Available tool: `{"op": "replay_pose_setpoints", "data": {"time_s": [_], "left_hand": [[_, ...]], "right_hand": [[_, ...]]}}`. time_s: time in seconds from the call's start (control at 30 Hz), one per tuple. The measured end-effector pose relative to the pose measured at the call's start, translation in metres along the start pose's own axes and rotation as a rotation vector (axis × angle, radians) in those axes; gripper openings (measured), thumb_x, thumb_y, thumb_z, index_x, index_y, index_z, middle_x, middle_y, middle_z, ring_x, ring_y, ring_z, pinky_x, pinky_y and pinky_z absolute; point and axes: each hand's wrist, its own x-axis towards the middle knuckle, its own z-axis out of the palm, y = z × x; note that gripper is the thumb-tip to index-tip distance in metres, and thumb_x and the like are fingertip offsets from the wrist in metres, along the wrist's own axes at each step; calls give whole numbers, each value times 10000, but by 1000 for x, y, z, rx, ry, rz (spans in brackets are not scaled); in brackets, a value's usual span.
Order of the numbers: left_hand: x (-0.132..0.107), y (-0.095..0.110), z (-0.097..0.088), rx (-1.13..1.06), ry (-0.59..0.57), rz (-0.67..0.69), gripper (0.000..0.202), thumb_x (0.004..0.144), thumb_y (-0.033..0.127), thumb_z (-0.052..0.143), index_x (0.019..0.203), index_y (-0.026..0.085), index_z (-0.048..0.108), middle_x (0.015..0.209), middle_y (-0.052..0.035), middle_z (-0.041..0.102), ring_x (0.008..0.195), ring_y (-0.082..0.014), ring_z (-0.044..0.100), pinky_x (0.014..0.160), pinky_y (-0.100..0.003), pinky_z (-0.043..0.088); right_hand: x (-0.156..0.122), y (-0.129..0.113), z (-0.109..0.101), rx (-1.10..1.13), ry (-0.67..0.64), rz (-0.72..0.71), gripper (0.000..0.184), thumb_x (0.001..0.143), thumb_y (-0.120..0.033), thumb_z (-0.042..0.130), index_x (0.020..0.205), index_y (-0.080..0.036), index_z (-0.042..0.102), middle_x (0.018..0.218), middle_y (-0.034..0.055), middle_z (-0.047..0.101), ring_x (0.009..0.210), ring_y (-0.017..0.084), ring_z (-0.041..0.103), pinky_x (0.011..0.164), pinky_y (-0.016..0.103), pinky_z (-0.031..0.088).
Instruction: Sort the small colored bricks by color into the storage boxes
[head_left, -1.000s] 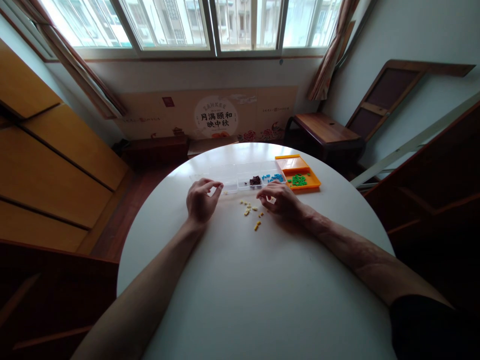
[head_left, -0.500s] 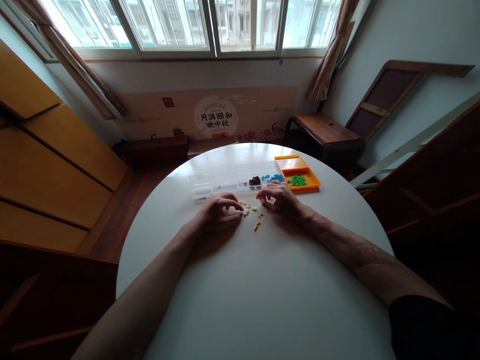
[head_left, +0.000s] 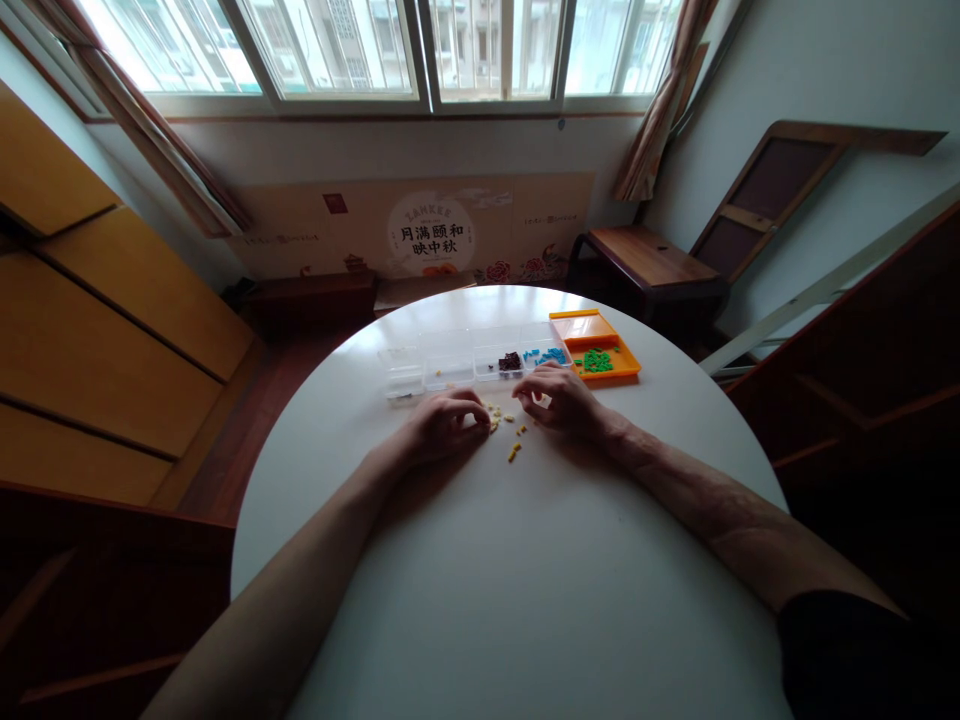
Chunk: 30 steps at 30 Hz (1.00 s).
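My left hand (head_left: 448,420) rests on the white table, with thumb and fingertips pinched together at a small yellow piece (head_left: 493,427). Its fingers partly cover the left side of a loose scatter of small yellow pieces, some pale (head_left: 509,419) and some deeper yellow (head_left: 512,456). On the far right of the scatter, my right hand (head_left: 561,398) is curled, its thumb and index finger nearly meeting. Whatever may be between those fingertips is too small to make out. Behind both hands lies a clear compartment box (head_left: 450,375) holding dark brown pieces (head_left: 509,362) and blue pieces (head_left: 551,356).
An orange tray (head_left: 628,368) with green pieces (head_left: 598,360) sits at the right end of the clear box. The round white table (head_left: 525,580) extends toward me. Beyond it stand a wooden bench (head_left: 652,255) and a printed cardboard panel (head_left: 300,225) below the window.
My left thumb and fingers have closed together and shifted slightly right at the yellow pieces. My right hand has stayed in place.
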Motion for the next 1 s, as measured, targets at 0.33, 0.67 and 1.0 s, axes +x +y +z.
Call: {"op": "replay_pose_setpoints", "data": {"time_s": [0.33, 0.67, 1.0], "left_hand": [[0, -16, -16, 329, 583, -246, 206, 1037, 393, 726, 981, 229, 836, 990, -55, 751, 780, -173, 616, 746, -331, 542], [-1, -22, -15, 395, 555, -236, 223, 1060, 379, 687, 1020, 225, 844, 985, -58, 757, 794, -185, 627, 828, -356, 553], [2, 24, -2, -8, 18, 89, 229, 949, 427, 830, 851, 221, 809, 908, -60, 764, 785, -159, 695, 745, -290, 553]], "right_hand": [[-1, 1, 1, 21, 23, -32, 125, 964, -157, 654, 925, -243, 737, 766, -24, 739, 692, 167, 659, 885, 370, 489], [-3, 2, 3, 13, 13, -7, 129, 962, -154, 661, 929, -245, 746, 775, -19, 742, 695, 167, 645, 900, 366, 497], [-1, 3, 2, 1, 17, -36, 116, 971, -157, 665, 932, -240, 736, 792, -16, 759, 709, 171, 671, 904, 374, 484]]}}
